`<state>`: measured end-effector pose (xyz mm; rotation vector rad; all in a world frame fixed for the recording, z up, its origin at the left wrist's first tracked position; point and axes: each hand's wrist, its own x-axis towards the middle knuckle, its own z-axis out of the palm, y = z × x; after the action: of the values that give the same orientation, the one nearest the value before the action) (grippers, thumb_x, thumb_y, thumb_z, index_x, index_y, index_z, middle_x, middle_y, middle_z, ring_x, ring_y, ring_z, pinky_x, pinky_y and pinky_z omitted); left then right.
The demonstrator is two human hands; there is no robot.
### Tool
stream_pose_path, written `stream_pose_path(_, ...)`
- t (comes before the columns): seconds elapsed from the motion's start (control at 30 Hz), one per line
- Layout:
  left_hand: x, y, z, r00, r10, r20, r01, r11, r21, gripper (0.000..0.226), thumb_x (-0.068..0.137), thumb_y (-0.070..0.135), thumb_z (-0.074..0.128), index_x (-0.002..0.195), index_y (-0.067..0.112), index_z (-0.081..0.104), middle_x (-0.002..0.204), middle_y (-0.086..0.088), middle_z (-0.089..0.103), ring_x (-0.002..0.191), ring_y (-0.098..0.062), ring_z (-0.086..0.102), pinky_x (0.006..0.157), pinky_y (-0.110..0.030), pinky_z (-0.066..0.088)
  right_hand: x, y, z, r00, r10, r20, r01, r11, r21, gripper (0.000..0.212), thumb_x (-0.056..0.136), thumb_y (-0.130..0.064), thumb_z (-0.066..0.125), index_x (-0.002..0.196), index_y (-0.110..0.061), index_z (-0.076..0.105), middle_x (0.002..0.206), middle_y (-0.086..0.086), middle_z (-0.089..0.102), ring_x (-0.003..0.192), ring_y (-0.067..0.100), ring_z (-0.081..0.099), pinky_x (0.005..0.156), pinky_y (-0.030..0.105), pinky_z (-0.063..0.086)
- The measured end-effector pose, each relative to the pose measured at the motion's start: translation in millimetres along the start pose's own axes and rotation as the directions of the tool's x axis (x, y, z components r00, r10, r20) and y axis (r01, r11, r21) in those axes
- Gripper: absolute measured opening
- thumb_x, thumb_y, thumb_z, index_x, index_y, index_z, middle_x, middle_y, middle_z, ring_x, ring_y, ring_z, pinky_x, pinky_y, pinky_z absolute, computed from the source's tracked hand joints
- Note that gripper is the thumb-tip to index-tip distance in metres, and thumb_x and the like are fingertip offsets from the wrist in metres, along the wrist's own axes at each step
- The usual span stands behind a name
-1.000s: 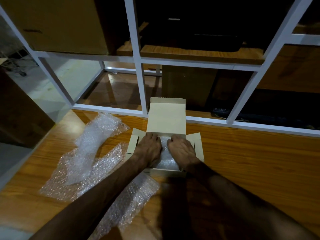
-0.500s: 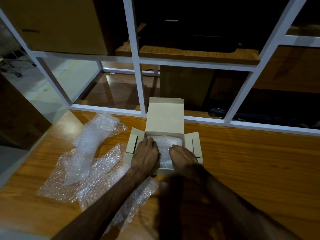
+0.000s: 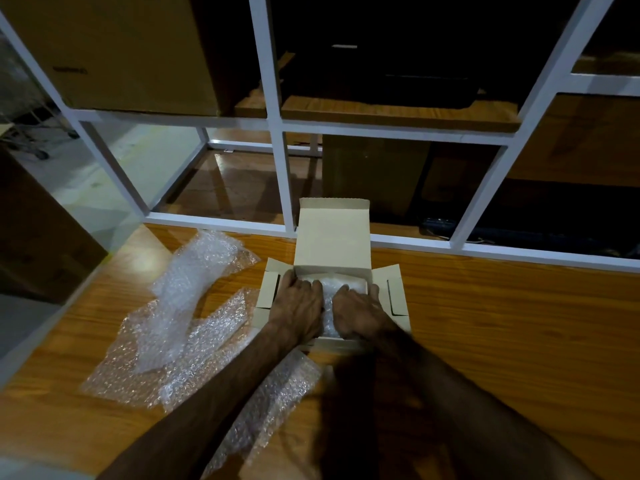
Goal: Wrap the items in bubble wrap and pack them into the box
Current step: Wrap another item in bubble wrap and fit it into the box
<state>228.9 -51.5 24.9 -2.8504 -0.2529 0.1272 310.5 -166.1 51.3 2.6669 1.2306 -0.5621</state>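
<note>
Both hands, left hand (image 3: 298,308) and right hand (image 3: 360,315), press a bubble-wrapped bundle (image 3: 329,296) into the cardboard box (image 3: 332,237) at frame centre, fingers flat and spread; closing the flaps likely comes next.

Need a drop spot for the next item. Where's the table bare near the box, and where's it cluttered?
Bare: wooden table right of the box, up to the white frame. Crowded: loose bubble wrap covers the table left of the box and the near-left. Inside the box, left hand and right hand press the wrapped bundle.
</note>
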Motion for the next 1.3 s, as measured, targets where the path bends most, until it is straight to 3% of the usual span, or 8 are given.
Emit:
stream_pose_path(0.1,2,-4,10,0.999,0.000,0.036,0.001,0.999,-0.052,0.055,0.095,0.049,0.048,0.132,0.008,0.050,0.122,-0.018,0.065,0.113,-0.036,0.059,0.114,-0.054,0.027,5,1,-6,0.996,0.029,0.085,-0.037,0.995,0.088,0.043,0.103,-0.022,0.054,0.142,-0.005,0.052,0.146,0.011,0.057,0.142,0.029,0.045,0.123,0.057,0.012)
stream_pose_path(0.23,-2,-5,7,0.989,-0.029,0.143,0.049,0.988,-0.143,0.097,0.095,0.055,0.056,0.165,0.007,0.009,0.152,-0.023,0.046,0.145,-0.042,0.039,0.124,-0.064,0.015,-1,4,-14,0.996,0.033,0.082,-0.048,0.980,0.193,0.039,0.104,-0.025,0.052,0.139,-0.006,0.053,0.142,0.012,0.061,0.136,0.030,0.051,0.123,0.053,0.017)
stream_pose_path(0.4,-27,1,-3,0.994,-0.107,-0.001,0.106,0.989,-0.105,0.064,0.096,0.043,0.055,0.147,0.006,0.043,0.134,-0.017,0.064,0.137,-0.037,0.044,0.117,-0.061,0.027,-28,9,-4,0.993,0.043,-0.109,-0.028,0.991,0.133,0.008,0.100,-0.020,0.056,0.107,-0.018,0.060,0.112,0.004,0.069,0.113,0.025,0.061,0.114,0.053,0.023)
stream_pose_path(0.53,-33,-2,-6,0.990,-0.137,0.036,0.140,0.987,-0.079,0.069,0.100,0.047,0.047,0.152,0.003,0.035,0.134,-0.018,0.064,0.135,-0.037,0.039,0.107,-0.057,0.030,-29,8,5,0.984,0.073,-0.159,-0.072,0.997,0.015,0.012,0.097,-0.026,0.061,0.107,-0.019,0.064,0.114,0.004,0.069,0.119,0.026,0.057,0.108,0.049,0.029)
stream_pose_path(1.0,-18,-7,-11,0.986,-0.109,0.129,0.116,0.992,-0.048,0.081,0.105,0.046,0.045,0.163,0.001,0.011,0.147,-0.021,0.058,0.153,-0.038,0.020,0.116,-0.059,0.025,5,10,-19,0.952,0.163,0.259,-0.202,0.970,0.134,0.027,0.100,-0.022,0.060,0.117,-0.003,0.070,0.101,0.008,0.073,0.086,0.022,0.074,0.083,0.034,0.062)
stream_pose_path(1.1,-28,-13,-16,0.994,-0.089,0.055,0.094,0.992,-0.086,0.078,0.103,0.047,0.049,0.162,0.005,0.020,0.145,-0.019,0.059,0.144,-0.036,0.036,0.113,-0.053,0.032,-5,18,-13,0.991,0.111,0.069,-0.117,0.989,0.086,0.028,0.099,-0.021,0.059,0.125,-0.011,0.062,0.108,0.005,0.068,0.086,0.020,0.064,0.078,0.035,0.055)
stream_pose_path(1.2,-53,-18,-16,0.992,-0.076,-0.102,0.046,0.961,-0.274,0.053,0.100,0.041,0.044,0.146,0.016,0.049,0.137,-0.006,0.066,0.133,-0.028,0.049,0.109,-0.046,0.037,-26,26,5,0.984,0.040,-0.173,-0.012,0.987,0.161,0.037,0.096,-0.016,0.063,0.133,-0.017,0.058,0.133,0.005,0.062,0.111,0.024,0.063,0.089,0.037,0.053)
stream_pose_path(1.3,-88,-14,-11,0.921,-0.172,-0.349,-0.019,0.876,-0.481,0.032,0.096,0.028,0.050,0.118,0.020,0.072,0.121,0.002,0.074,0.121,-0.023,0.056,0.101,-0.041,0.044,-52,23,38,0.825,-0.009,-0.565,0.175,0.955,0.239,0.037,0.098,-0.009,0.060,0.134,-0.014,0.065,0.140,0.007,0.061,0.124,0.026,0.062,0.100,0.039,0.053)
